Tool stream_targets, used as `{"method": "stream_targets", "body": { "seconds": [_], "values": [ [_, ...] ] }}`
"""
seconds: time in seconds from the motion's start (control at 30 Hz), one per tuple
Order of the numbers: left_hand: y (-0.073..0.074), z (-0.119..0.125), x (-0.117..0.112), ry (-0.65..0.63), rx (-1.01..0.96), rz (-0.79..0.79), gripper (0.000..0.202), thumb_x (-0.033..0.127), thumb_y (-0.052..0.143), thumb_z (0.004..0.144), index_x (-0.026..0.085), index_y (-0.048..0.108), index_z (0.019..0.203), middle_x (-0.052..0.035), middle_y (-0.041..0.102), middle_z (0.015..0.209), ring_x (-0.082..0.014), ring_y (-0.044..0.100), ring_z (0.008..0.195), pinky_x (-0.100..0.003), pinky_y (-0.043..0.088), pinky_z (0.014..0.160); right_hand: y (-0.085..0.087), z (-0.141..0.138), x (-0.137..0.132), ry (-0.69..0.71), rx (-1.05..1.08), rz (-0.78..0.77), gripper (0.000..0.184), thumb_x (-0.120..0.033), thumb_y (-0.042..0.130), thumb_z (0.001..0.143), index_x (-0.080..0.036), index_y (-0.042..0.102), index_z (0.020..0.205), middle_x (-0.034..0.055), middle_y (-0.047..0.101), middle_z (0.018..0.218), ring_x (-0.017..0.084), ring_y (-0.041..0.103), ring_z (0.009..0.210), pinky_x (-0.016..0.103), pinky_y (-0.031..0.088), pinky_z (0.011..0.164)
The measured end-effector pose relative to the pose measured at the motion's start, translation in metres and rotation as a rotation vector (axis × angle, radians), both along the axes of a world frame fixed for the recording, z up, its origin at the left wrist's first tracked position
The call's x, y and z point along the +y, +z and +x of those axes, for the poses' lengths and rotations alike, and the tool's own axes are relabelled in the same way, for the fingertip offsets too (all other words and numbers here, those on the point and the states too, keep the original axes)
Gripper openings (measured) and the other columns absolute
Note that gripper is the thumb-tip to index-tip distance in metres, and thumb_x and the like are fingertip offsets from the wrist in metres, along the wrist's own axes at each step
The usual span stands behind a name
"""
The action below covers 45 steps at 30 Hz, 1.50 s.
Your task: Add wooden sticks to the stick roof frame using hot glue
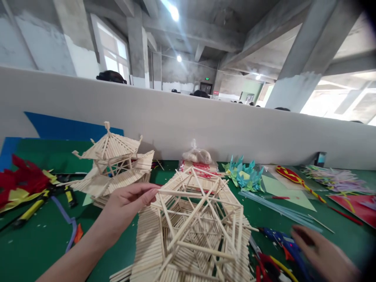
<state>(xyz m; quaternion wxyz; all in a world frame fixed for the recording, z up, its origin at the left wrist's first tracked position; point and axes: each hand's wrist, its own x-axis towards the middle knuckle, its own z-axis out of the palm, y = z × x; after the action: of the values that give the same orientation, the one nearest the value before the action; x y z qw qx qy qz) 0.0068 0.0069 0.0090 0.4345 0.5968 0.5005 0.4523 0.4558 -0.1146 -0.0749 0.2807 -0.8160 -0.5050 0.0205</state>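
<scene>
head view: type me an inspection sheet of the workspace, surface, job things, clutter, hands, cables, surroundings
Surface: green table, pale specks scattered
Job things: stick frame in front; glue gun to its right
Clutter: scissors by the frame; blue flower and pale strips behind
Left hand: pinching a frame stick
Right hand: blurred, beside the glue gun; contact unclear
Cables: nothing seen clearly on the table
Surroundings: white partition, heads beyond
</scene>
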Motion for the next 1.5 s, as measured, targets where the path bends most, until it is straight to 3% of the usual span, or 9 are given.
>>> {"method": "stream_targets", "body": {
  "seconds": [0.07,0.17,0.23,0.3,0.4,0.57,0.87,1.2,1.5],
  "values": [
    [0.001,0.001,-0.001,-0.008,-0.013,-0.007,0.021,0.039,0.067,0.068,0.025,0.069,0.083,0.0011,0.068,0.075,-0.0133,0.056,0.070,-0.017,0.045,0.060,0.048,-0.042,0.012,0.154,-0.016,0.121,0.035,-0.047,0.051,0.073,-0.024,0.062,0.097,0.0040,0.068,0.090,0.023,0.063,0.077,0.031,0.049,0.062],
    [0.002,0.001,-0.005,-0.025,-0.043,-0.022,0.021,0.038,0.066,0.069,0.025,0.068,0.085,0.0013,0.068,0.077,-0.0129,0.056,0.070,-0.017,0.044,0.059,0.116,-0.118,0.033,0.520,-0.066,0.308,0.020,-0.034,0.050,0.080,-0.024,0.061,0.093,0.0022,0.064,0.087,0.017,0.059,0.079,0.025,0.046,0.065],
    [0.001,0.001,-0.007,-0.040,-0.071,-0.036,0.021,0.036,0.067,0.069,0.025,0.067,0.087,0.0009,0.069,0.080,-0.0135,0.056,0.072,-0.018,0.045,0.061,0.145,-0.163,0.049,0.774,-0.051,0.336,0.016,-0.027,0.050,0.082,-0.023,0.062,0.091,0.0016,0.060,0.080,0.014,0.056,0.073,0.024,0.044,0.063],
    [-0.001,0.001,-0.008,-0.059,-0.106,-0.050,0.021,0.034,0.068,0.068,0.025,0.068,0.087,0.0003,0.069,0.082,-0.0144,0.058,0.074,-0.020,0.045,0.063,0.158,-0.196,0.064,0.928,-0.057,0.269,0.016,-0.023,0.049,0.082,-0.021,0.063,0.089,0.0021,0.058,0.077,0.014,0.054,0.071,0.026,0.042,0.063],
    [-0.005,0.002,-0.009,-0.082,-0.157,-0.060,0.018,0.033,0.068,0.067,0.025,0.069,0.084,0.0000,0.069,0.078,-0.0145,0.058,0.071,-0.022,0.045,0.063,0.159,-0.224,0.082,1.048,-0.161,0.168,0.017,-0.023,0.049,0.081,-0.020,0.065,0.084,0.0024,0.057,0.072,0.014,0.051,0.068,0.027,0.038,0.058],
    [-0.006,0.005,-0.010,-0.115,-0.214,-0.066,0.017,0.031,0.066,0.071,0.024,0.070,0.086,0.0014,0.064,0.064,-0.0115,0.052,0.060,-0.021,0.040,0.056,0.151,-0.241,0.099,1.057,-0.283,0.109,0.016,-0.024,0.050,0.080,-0.020,0.065,0.077,0.0013,0.056,0.067,0.014,0.049,0.066,0.027,0.033,0.056],
    [-0.006,0.006,-0.010,-0.160,-0.276,-0.074,0.014,0.029,0.065,0.072,0.025,0.069,0.086,0.0036,0.060,0.060,-0.0097,0.047,0.058,-0.019,0.036,0.056,0.142,-0.246,0.104,1.050,-0.275,0.072,0.018,-0.024,0.050,0.082,-0.021,0.065,0.073,0.0000,0.056,0.067,0.011,0.049,0.063,0.025,0.031,0.055],
    [-0.006,0.005,-0.011,-0.159,-0.283,-0.083,0.013,0.028,0.066,0.072,0.026,0.070,0.085,0.0039,0.059,0.060,-0.0095,0.045,0.059,-0.019,0.036,0.056,0.144,-0.247,0.104,1.056,-0.278,0.088,0.021,-0.020,0.050,0.081,-0.017,0.060,0.062,-0.0003,0.053,0.062,0.010,0.045,0.059,0.025,0.029,0.052],
    [-0.004,0.003,-0.010,-0.166,-0.264,-0.096,0.014,0.028,0.066,0.072,0.026,0.070,0.084,0.0033,0.058,0.059,-0.0101,0.045,0.059,-0.019,0.035,0.055,0.142,-0.249,0.106,1.046,-0.261,0.096,0.020,-0.020,0.050,0.080,-0.017,0.060,0.064,-0.0002,0.053,0.063,0.010,0.046,0.060,0.024,0.029,0.053]
  ]
}}
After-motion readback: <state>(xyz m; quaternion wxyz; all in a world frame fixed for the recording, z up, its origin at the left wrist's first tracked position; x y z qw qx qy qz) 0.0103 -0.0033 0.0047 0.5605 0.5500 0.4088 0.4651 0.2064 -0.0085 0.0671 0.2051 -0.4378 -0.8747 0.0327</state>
